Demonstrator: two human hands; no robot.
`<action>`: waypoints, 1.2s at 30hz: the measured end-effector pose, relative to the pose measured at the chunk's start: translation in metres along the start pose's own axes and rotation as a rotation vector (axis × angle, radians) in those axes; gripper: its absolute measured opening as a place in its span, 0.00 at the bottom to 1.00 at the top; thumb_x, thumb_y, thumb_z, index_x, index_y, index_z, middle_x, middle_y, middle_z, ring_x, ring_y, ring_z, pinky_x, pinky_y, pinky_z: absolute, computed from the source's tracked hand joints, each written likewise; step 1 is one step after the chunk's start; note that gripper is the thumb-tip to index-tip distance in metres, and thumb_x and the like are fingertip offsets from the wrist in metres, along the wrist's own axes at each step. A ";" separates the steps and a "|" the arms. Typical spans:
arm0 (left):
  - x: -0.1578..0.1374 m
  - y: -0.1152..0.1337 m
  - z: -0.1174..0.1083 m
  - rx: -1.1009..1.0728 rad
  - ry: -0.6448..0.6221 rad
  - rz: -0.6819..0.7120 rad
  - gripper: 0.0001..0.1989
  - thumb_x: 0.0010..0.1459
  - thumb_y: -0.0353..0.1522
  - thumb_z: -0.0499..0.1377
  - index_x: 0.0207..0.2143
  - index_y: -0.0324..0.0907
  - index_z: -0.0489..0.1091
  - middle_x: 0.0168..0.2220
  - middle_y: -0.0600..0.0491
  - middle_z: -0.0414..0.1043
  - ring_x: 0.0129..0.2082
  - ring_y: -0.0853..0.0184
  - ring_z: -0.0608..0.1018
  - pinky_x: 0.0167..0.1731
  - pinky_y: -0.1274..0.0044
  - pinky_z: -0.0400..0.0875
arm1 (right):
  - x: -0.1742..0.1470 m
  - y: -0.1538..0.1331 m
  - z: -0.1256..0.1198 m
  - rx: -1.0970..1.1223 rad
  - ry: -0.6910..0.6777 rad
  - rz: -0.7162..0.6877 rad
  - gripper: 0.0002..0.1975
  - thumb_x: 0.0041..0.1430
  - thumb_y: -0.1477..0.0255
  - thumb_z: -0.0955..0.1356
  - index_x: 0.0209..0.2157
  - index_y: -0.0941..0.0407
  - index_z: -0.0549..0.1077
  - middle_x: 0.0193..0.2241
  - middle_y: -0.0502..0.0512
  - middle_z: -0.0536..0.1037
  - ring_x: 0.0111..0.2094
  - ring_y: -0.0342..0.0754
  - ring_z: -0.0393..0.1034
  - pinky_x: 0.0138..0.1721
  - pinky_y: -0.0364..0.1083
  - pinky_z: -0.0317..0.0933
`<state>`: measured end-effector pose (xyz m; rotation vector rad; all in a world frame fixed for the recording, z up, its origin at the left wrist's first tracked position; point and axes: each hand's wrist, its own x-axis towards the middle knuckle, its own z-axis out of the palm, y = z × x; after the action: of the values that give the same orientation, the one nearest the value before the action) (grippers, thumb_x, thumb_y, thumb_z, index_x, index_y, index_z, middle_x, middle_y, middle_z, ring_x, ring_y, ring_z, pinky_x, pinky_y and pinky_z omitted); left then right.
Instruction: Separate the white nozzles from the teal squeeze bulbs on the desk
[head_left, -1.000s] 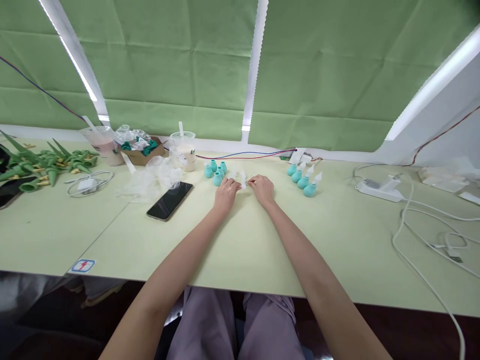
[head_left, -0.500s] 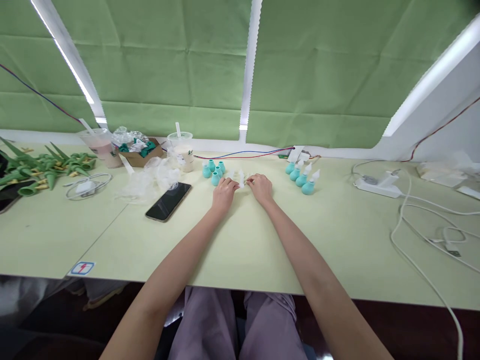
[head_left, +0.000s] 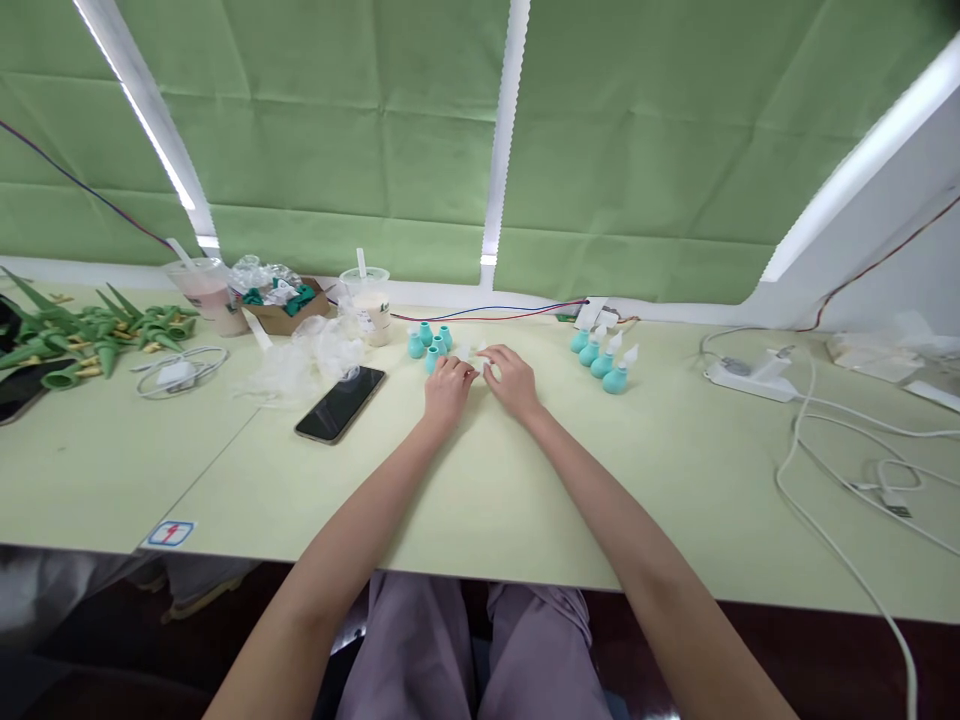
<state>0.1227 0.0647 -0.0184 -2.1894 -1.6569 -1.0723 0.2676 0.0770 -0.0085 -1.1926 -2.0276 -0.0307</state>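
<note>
Close together on the table, my left hand (head_left: 448,390) and my right hand (head_left: 513,382) meet at a small white translucent piece (head_left: 482,369). Fingertips of the left hand pinch it from the left. The right thumb and index finger close around it from the right, partly hiding it. More whitish pieces (head_left: 465,352) lie just beyond the fingers. Several small teal bulb-shaped pots (head_left: 426,334) with open necks stand behind my left hand. To the right, a slanting row of teal bulbs (head_left: 602,364) carries pointed white tips.
A black phone (head_left: 341,405) lies left of my left arm, beside crumpled clear plastic (head_left: 300,362). Behind are drink cups (head_left: 371,318) and a cardboard box (head_left: 283,320). Green plastic parts (head_left: 105,335) heap at far left. A white power strip (head_left: 754,380) with cables is at right.
My right hand has shifted slightly left, its fingers coming closer to the left hand and over the white piece. The left hand stays nearly in place. The view has moved slightly.
</note>
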 end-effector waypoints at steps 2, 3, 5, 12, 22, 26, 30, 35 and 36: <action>0.000 -0.001 0.001 -0.002 0.019 -0.024 0.13 0.61 0.37 0.51 0.31 0.42 0.72 0.31 0.48 0.71 0.38 0.61 0.70 0.31 0.73 0.63 | -0.003 -0.005 0.002 -0.024 -0.089 -0.084 0.17 0.59 0.75 0.58 0.48 0.51 0.70 0.47 0.53 0.73 0.48 0.48 0.64 0.49 0.46 0.55; 0.000 -0.002 0.001 -0.004 0.026 -0.030 0.13 0.61 0.37 0.51 0.31 0.42 0.72 0.31 0.48 0.71 0.38 0.61 0.70 0.31 0.73 0.63 | -0.005 -0.006 0.003 -0.034 -0.111 -0.106 0.18 0.59 0.75 0.59 0.49 0.51 0.70 0.46 0.53 0.73 0.48 0.49 0.64 0.49 0.47 0.54; 0.000 -0.002 0.001 -0.008 0.028 -0.022 0.12 0.60 0.37 0.51 0.30 0.42 0.72 0.30 0.48 0.71 0.38 0.61 0.70 0.30 0.73 0.62 | -0.008 -0.004 0.006 -0.038 -0.118 -0.110 0.18 0.58 0.75 0.60 0.49 0.51 0.70 0.45 0.53 0.75 0.48 0.49 0.65 0.49 0.48 0.53; 0.001 0.004 -0.008 -0.038 0.127 -0.024 0.15 0.63 0.40 0.47 0.40 0.43 0.68 0.36 0.49 0.72 0.40 0.63 0.70 0.35 0.75 0.63 | -0.007 0.006 0.016 0.101 0.036 0.159 0.10 0.60 0.69 0.63 0.39 0.50 0.75 0.41 0.51 0.77 0.44 0.49 0.67 0.49 0.49 0.52; 0.013 -0.023 -0.016 -0.079 0.280 -0.222 0.10 0.62 0.33 0.47 0.39 0.44 0.68 0.39 0.49 0.70 0.40 0.62 0.70 0.42 0.71 0.64 | -0.005 0.017 0.018 0.131 -0.008 0.372 0.08 0.55 0.68 0.66 0.32 0.50 0.77 0.31 0.50 0.76 0.36 0.47 0.66 0.39 0.45 0.55; 0.015 -0.032 -0.017 -0.083 0.301 -0.300 0.10 0.60 0.30 0.48 0.39 0.44 0.67 0.39 0.49 0.70 0.42 0.61 0.70 0.42 0.71 0.64 | -0.005 0.016 0.020 0.048 -0.056 0.336 0.06 0.55 0.69 0.66 0.30 0.50 0.77 0.32 0.50 0.77 0.39 0.48 0.66 0.40 0.46 0.53; 0.015 -0.036 -0.017 -0.089 0.292 -0.342 0.10 0.60 0.30 0.48 0.39 0.43 0.67 0.39 0.49 0.69 0.43 0.62 0.69 0.42 0.71 0.63 | -0.005 0.016 0.021 0.023 -0.060 0.328 0.06 0.55 0.70 0.67 0.34 0.50 0.76 0.34 0.50 0.77 0.41 0.49 0.66 0.41 0.48 0.51; 0.014 -0.038 -0.016 -0.076 0.300 -0.361 0.10 0.59 0.30 0.48 0.38 0.43 0.68 0.38 0.49 0.70 0.42 0.61 0.70 0.39 0.71 0.64 | -0.005 0.015 0.019 0.034 -0.042 0.355 0.10 0.54 0.71 0.67 0.40 0.51 0.71 0.32 0.48 0.78 0.41 0.49 0.67 0.42 0.48 0.51; 0.014 -0.038 -0.016 -0.077 0.305 -0.361 0.10 0.59 0.30 0.48 0.38 0.43 0.68 0.38 0.49 0.70 0.42 0.62 0.70 0.39 0.71 0.64 | -0.005 0.014 0.019 0.036 -0.040 0.362 0.11 0.54 0.71 0.67 0.41 0.51 0.70 0.31 0.48 0.78 0.40 0.49 0.67 0.42 0.48 0.51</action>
<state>0.0831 0.0799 -0.0077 -1.6910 -1.9293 -1.4970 0.2680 0.0886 -0.0296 -1.5286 -1.8095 0.2078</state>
